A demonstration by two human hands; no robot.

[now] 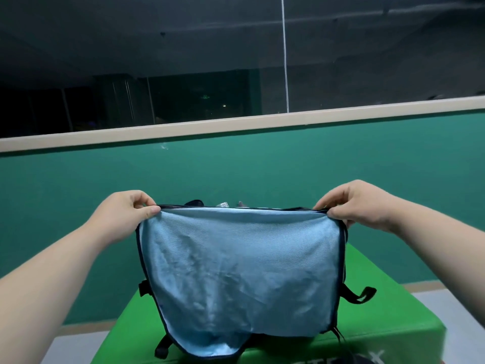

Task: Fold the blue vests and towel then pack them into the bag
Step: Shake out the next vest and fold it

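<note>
Two corners of the blue vest (236,271) are pinched by the left grip (126,214) and right grip (359,206), so it is held taut, apparently for folding, above the black bag (358,295) on the green block (393,324).

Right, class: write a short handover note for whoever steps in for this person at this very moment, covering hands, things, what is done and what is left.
Left hand: pinches the top left corner of the light blue cloth with dark edging.
Right hand: pinches its top right corner.
The cloth hangs spread out and unfolded; I cannot tell whether it is a vest or the towel.
The black strapped bag sits behind it on the green padded block, mostly hidden.
Done: cannot tell what is already packed.
Left: fold this piece, then pack it into the bag.
</note>
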